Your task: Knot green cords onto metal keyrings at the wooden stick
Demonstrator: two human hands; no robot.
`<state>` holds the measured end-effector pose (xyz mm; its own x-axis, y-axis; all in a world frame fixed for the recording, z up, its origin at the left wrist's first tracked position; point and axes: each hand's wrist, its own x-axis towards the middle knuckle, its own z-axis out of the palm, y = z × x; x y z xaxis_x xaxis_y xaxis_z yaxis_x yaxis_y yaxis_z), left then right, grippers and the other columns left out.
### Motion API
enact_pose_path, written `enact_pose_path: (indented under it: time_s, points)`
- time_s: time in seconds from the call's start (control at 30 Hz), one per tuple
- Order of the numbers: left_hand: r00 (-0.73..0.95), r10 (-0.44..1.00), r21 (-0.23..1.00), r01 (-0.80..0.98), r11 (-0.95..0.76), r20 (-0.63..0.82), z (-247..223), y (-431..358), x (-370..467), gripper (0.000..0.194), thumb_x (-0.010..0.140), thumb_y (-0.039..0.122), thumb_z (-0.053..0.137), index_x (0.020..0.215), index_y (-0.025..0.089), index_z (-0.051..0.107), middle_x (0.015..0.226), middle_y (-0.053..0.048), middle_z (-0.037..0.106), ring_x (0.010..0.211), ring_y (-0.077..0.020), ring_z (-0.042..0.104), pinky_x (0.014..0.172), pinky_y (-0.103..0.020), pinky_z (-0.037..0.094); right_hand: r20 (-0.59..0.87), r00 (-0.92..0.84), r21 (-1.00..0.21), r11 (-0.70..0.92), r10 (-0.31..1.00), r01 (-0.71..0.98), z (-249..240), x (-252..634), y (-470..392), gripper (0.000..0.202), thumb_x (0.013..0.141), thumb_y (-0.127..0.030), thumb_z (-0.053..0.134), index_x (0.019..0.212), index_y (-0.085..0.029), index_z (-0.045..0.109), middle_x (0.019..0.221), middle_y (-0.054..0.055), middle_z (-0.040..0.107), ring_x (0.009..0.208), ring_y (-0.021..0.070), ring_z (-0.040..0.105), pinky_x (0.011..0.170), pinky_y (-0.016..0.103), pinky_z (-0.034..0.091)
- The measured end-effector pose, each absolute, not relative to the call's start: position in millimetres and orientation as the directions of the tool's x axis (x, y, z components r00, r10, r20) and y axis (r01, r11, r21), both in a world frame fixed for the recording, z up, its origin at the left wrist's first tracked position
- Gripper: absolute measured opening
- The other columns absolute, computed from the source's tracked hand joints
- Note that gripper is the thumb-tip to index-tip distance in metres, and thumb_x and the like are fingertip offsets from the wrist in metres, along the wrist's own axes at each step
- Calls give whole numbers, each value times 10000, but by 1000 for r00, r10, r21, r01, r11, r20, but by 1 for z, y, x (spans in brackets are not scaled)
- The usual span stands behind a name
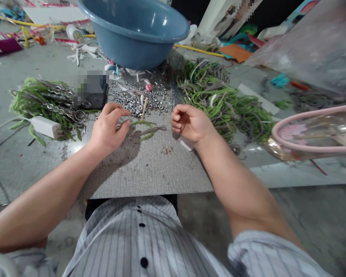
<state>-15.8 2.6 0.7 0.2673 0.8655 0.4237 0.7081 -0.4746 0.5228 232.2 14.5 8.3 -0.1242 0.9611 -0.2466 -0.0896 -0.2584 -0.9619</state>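
A green and grey cord [147, 132] lies looped on the grey work surface between my hands. My left hand [109, 125] is at the cord's left end, thumb and fingers apart; nothing shows held between them. To the cord's right, my right hand [188, 123] hovers with its fingers curled in towards the palm; whether something small is inside is hidden. Small metal rings [132, 102] are scattered just beyond, with a thin wooden stick [144, 108] at their near edge. A heap of green and grey cords [227, 104] lies beyond my right hand.
A large blue basin [138, 38] stands behind the rings. At left are cords with metal chains [46, 102], a white charger [46, 127] and a dark phone [95, 92]. A pink-rimmed clear bag [314, 134] lies at right. The table's edge [150, 193] is near my body.
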Motion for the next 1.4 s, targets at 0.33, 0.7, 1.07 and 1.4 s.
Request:
enact_pose_path:
  time_s: [0.33, 0.7, 1.07, 1.4]
  points:
    - [375, 858, 524, 681, -511, 350, 2, -2, -13, 263, 862, 263, 473, 966, 175, 698, 945, -64, 650, 681, -135, 562, 649, -271, 462, -177, -261, -974, -208, 949, -94, 5, 212, -1, 227, 650, -388, 647, 594, -216, 508, 538, -60, 451, 454, 75, 399, 424, 220, 321]
    - [394, 853, 534, 665, -522, 343, 3, -3, -13, 249, 857, 242, 472, 947, 187, 698, 925, -72, 662, 698, -145, 585, 631, -277, 461, 301, 74, -613, 133, 951, 779, 5, 234, 8, 109, 809, -294, 554, 745, -227, 612, 732, 22, 633, 689, 175, 557, 685, 321, 414]
    - [416, 839, 530, 650, -545, 351, 4, -3, -13, 250, 852, 234, 471, 945, 190, 699, 904, -63, 659, 687, -150, 577, 617, -297, 462, 142, 272, -296, -222, 952, 929, -19, 266, 36, 149, 809, -346, 585, 718, -234, 621, 795, 84, 676, 778, 265, 607, 665, 363, 432]
    - [435, 830, 518, 649, -558, 349, 4, -3, -13, 259, 854, 235, 463, 929, 169, 702, 883, -66, 678, 723, -149, 602, 677, -272, 477, 121, 316, -263, -276, 941, 924, -18, 269, 38, 187, 824, -407, 583, 760, -233, 612, 850, 87, 678, 830, 270, 608, 712, 383, 440]
